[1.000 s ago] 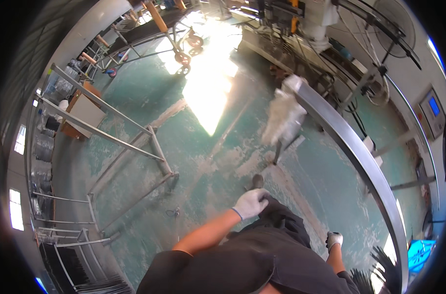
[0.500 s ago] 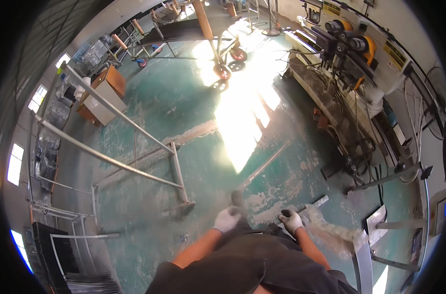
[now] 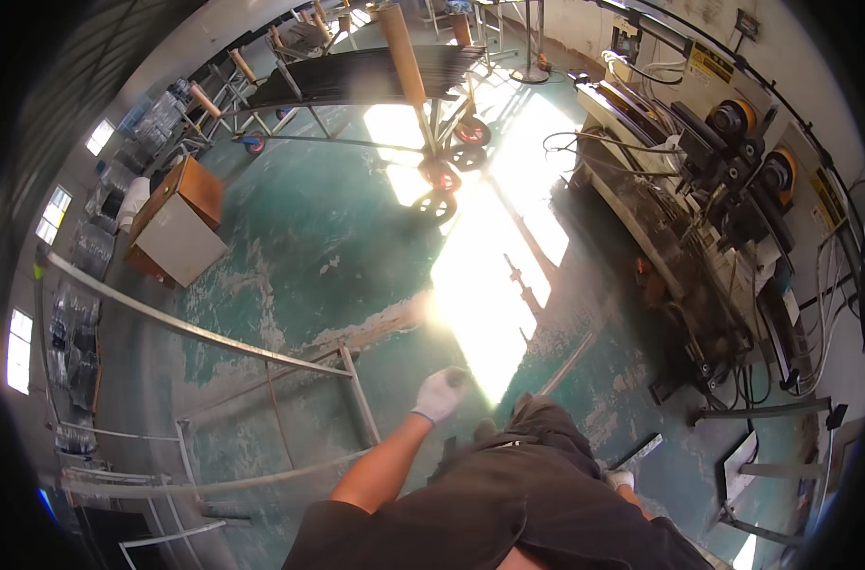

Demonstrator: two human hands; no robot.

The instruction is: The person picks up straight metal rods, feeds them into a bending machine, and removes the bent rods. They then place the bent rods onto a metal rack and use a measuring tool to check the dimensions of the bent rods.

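My left hand (image 3: 440, 395), in a white glove with dark fingertips, swings out ahead of my body over the green floor. Its fingers look loosely curled, and nothing shows in them. The nearest thing to it is a metal tube frame (image 3: 361, 394) on the left, which it does not touch. Low beside my right hip is my right hand (image 3: 621, 479), also in a white glove. My dark clothing hides most of it, so its fingers do not show. A short dark bar (image 3: 638, 450) lies close by it.
Ahead stands a wheeled rack (image 3: 356, 76) loaded with long black strips. A brown and white cabinet (image 3: 180, 223) is at the left. Along the right runs a large machine (image 3: 727, 180) with cables and orange-rimmed rollers. A thin strip (image 3: 565, 364) lies on the floor ahead.
My body has moved forward, and the rack looks nearer. My left hand has swung ahead; my right has dropped back beside my hip. The clear plastic wrap at right has left view.
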